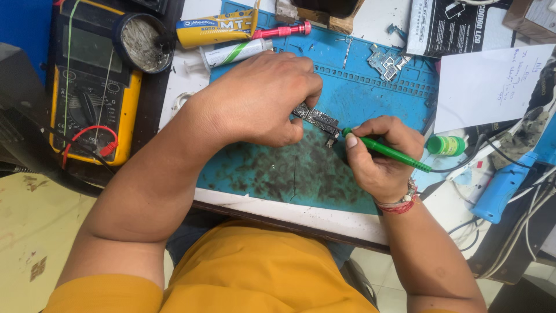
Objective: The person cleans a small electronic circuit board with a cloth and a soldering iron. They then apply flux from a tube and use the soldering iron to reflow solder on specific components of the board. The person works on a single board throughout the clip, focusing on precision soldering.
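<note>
The left hand's (258, 98) fingers (289, 130) pinch one end of a small, narrow circuit board (317, 120), flat and densely studded, just above a stained blue rubber mat (359, 98) on the tabletop. The right hand's (379, 156) fingers (351, 141) clamp a slim green plastic soldering iron (387, 150), tip at the board's other end. A yellow multimeter (92, 87) lies well left.

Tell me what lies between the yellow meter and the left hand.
In the head view, between the yellow meter and the left hand lies the bare white table edge; a round tin sits farther up.
</note>
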